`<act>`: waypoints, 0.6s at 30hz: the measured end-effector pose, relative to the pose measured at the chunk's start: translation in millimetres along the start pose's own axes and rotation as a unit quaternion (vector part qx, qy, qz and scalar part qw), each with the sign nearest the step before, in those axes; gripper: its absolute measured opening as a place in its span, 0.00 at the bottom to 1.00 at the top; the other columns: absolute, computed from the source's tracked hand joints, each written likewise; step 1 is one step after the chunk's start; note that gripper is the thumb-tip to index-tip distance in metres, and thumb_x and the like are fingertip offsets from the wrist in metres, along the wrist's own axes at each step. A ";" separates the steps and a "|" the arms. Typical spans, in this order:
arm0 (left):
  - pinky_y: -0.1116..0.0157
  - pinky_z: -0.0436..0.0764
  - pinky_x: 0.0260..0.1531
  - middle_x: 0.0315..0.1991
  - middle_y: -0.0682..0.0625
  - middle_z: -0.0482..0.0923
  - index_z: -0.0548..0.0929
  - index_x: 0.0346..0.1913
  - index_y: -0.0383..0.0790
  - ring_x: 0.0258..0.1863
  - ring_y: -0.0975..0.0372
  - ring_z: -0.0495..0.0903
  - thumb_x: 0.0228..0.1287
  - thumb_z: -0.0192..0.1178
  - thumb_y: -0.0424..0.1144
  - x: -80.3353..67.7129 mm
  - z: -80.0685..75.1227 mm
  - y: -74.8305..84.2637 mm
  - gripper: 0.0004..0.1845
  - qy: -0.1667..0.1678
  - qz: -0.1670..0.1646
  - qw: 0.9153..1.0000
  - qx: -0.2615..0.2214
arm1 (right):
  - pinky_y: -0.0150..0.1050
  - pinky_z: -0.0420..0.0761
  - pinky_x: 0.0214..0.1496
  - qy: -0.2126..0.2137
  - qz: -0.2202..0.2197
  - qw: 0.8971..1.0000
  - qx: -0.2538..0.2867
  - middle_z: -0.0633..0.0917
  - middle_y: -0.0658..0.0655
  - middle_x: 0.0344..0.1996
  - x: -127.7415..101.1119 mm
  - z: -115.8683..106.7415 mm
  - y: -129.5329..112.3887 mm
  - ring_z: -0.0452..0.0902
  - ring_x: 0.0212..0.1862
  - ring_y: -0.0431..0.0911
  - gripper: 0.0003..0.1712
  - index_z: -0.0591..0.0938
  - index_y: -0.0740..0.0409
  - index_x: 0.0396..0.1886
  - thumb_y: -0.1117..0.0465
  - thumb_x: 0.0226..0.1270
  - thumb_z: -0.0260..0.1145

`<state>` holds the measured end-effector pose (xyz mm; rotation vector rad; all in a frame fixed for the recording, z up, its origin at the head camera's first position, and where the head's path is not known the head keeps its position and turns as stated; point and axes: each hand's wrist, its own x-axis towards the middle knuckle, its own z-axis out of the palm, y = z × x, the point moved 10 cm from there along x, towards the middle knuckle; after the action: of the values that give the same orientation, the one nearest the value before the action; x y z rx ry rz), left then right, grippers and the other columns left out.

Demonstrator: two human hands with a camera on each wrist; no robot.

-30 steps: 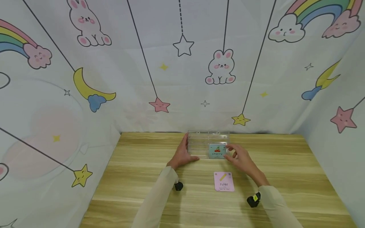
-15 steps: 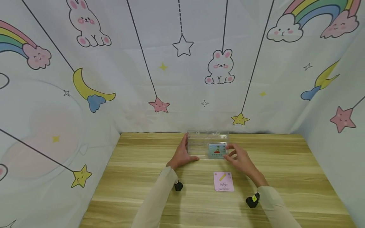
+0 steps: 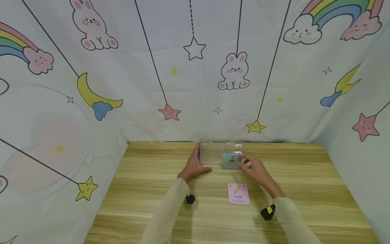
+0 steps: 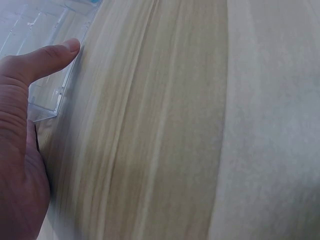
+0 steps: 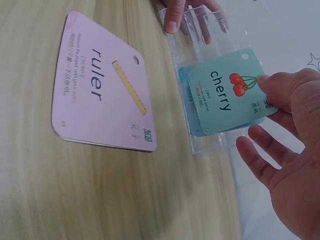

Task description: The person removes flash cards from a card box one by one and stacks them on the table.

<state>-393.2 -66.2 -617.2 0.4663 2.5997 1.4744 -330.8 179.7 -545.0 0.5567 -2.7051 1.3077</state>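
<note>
A clear plastic rack with several tiers stands near the table's back edge. My left hand grips its left end; the left thumb lies along the front in the left wrist view. In the rack's lower right section sits a stack of blue-green flashcards, the front one a cherry card. My right hand pinches that card at its upper right part, two other fingers lying apart from it. The cherry card is slightly askew against the card behind it. Part of its upper right is hidden by my fingers.
A pink ruler flashcard stack lies flat on the wood-grain table, in front of the rack. A white cartoon-print curtain hangs behind the table and on both sides.
My right fingers have shifted slightly left over the cherry card's corner, and its printed face now shows less clearly. The left hand, the rack and the ruler card have stayed put.
</note>
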 end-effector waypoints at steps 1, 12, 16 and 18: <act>0.62 0.61 0.76 0.83 0.44 0.46 0.38 0.85 0.46 0.80 0.55 0.54 0.47 0.86 0.40 -0.1 -0.2 0.3 0.74 0.000 0.000 1.000 0.001 | 0.45 0.86 0.41 0.001 0.001 1.000 0.001 0.86 0.59 0.51 0.7 -1.0 -0.6 0.81 0.48 0.54 0.14 0.84 0.60 0.54 0.63 0.71 0.72; 0.61 0.61 0.76 0.84 0.43 0.47 0.39 0.85 0.44 0.80 0.54 0.54 0.45 0.86 0.41 0.0 -1.6 1.9 0.74 0.009 0.008 1.000 0.000 | 0.44 0.87 0.42 0.027 -0.017 0.999 0.001 0.86 0.59 0.53 6.6 -12.7 -9.4 0.82 0.48 0.53 0.18 0.84 0.59 0.58 0.65 0.71 0.72; 0.59 0.60 0.77 0.84 0.43 0.46 0.39 0.85 0.44 0.80 0.53 0.53 0.45 0.87 0.41 0.5 -0.6 -0.1 0.74 0.010 0.013 1.000 -0.007 | 0.45 0.88 0.44 0.036 -0.011 0.999 0.012 0.86 0.59 0.54 5.7 -17.0 -13.1 0.83 0.49 0.54 0.18 0.84 0.59 0.59 0.65 0.71 0.72; 0.58 0.61 0.77 0.84 0.43 0.45 0.39 0.85 0.44 0.80 0.53 0.53 0.45 0.87 0.41 0.9 -0.5 -0.7 0.75 0.010 0.015 1.000 -0.008 | 0.45 0.88 0.45 0.037 -0.007 0.999 0.019 0.85 0.60 0.55 5.1 -18.7 -13.8 0.84 0.49 0.54 0.19 0.83 0.59 0.60 0.65 0.71 0.72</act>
<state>-394.3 -66.7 -617.4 0.4927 2.6048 1.5156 -332.1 184.8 -521.8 0.5206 -2.6169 1.3521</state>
